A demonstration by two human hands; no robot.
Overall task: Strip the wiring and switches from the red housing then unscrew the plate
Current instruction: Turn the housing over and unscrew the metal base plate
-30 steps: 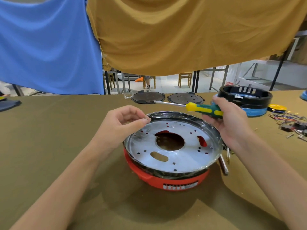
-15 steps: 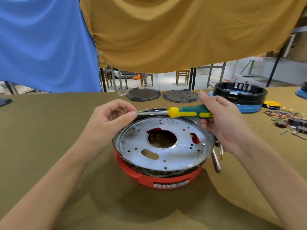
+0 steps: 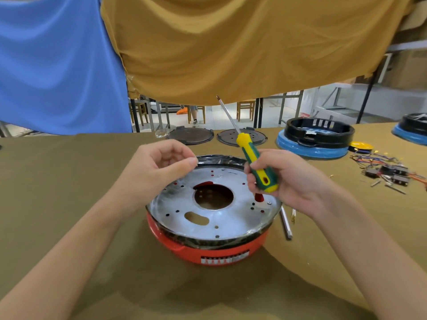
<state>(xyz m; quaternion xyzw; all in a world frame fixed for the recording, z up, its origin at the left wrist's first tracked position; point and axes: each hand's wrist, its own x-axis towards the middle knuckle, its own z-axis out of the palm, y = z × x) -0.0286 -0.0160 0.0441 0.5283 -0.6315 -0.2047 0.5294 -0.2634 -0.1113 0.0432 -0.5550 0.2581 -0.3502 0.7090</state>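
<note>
Centrally on olive table cloth (image 3: 57, 181): red housing (image 3: 208, 251), silver perforated plate (image 3: 215, 218) seated on top. Right hand (image 3: 288, 181) wrapped round green-yellow screwdriver (image 3: 255, 162), shaft tilted up and away. Left hand (image 3: 159, 167) above plate's far-left rim, fingers curled, thumb and forefinger pinched; contents too small to tell. Stripped wiring and switches (image 3: 390, 170) heaped far right.

Left hand (image 3: 159, 165) hovers with fingers curled, thumb meeting fingertips; right hand (image 3: 291, 181) grips a screwdriver (image 3: 256, 162), shaft up.
</note>
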